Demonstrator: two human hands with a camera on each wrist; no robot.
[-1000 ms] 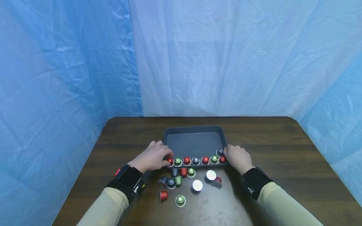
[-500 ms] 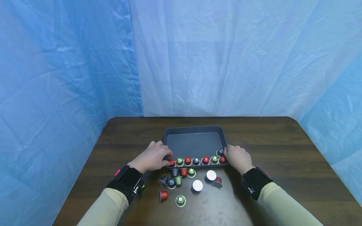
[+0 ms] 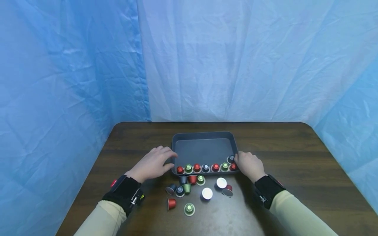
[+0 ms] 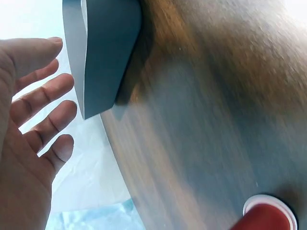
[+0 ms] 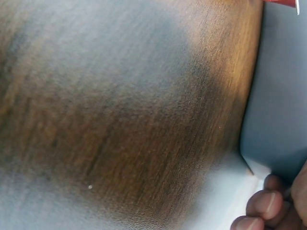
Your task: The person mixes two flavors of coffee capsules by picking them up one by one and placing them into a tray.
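A dark grey tray (image 3: 203, 149) holds a row of coffee capsules along its near side, in red, green and dark blue. One dark capsule (image 3: 231, 159) sits behind the row's right end. My left hand (image 3: 155, 163) hovers by the tray's left near corner, thumb and fingers spread and holding nothing. Closest to it is the leftmost red capsule (image 3: 180, 170). At the tray's right side, my right hand (image 3: 249, 165) grips the rim. In the right wrist view, curled fingers show at the tray wall (image 5: 278, 96); the thumb's contact is hidden.
Several loose capsules lie on the wooden table (image 3: 283, 157) in front of the tray. Among them are a red capsule (image 3: 171, 203) on its side, a green capsule (image 3: 189, 209) and a white capsule lid (image 3: 207, 193). Blue sheeting (image 3: 224, 65) hangs behind the table.
The leftmost capsules in the row shifted slightly right under my left hand. That hand has since let go of the red capsule and drawn back left, its fingers spreading. My right hand stays put.
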